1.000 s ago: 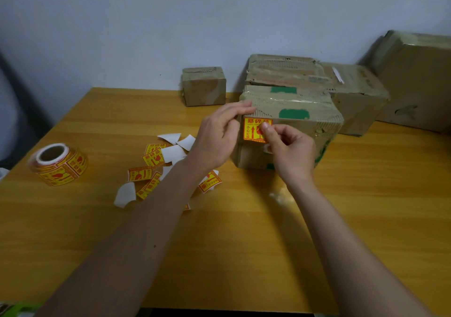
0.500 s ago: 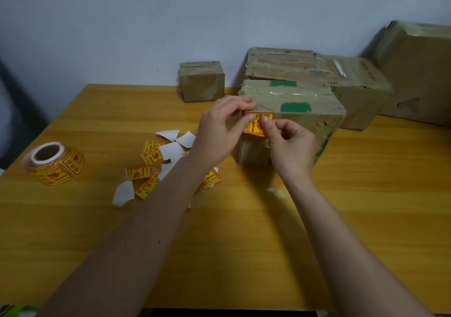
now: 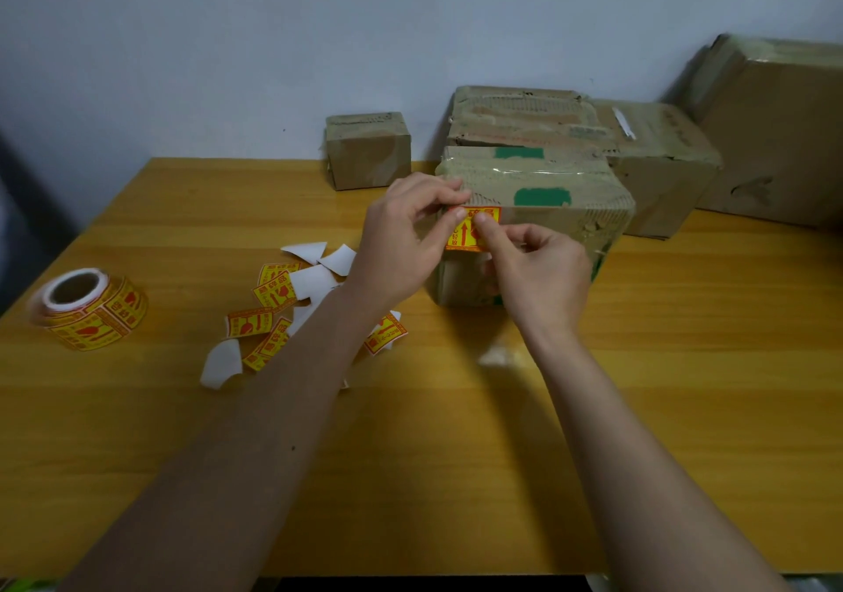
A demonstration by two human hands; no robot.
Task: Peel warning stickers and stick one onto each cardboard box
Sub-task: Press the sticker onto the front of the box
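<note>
A taped cardboard box [image 3: 556, 208] with green patches stands in the middle of the table. A yellow and red warning sticker [image 3: 470, 231] lies on its near face, just under the top edge. My left hand [image 3: 401, 245] pinches the sticker's upper left corner with thumb and forefinger. My right hand [image 3: 533, 272] presses a fingertip on the sticker's middle, its other fingers curled. Several loose stickers and white backing pieces [image 3: 283, 299] lie to the left. A sticker roll [image 3: 91, 309] sits at the far left.
A small box [image 3: 369, 149] stands at the back by the wall. Two more boxes [image 3: 661, 153] sit behind the near one, and a large box [image 3: 775, 135] leans at the far right. The wooden table [image 3: 684, 363] has an edge close to me.
The sticker went from being held against the box's near face to lying flat just under the top edge. Both hands shifted slightly, fingertips now on the sticker.
</note>
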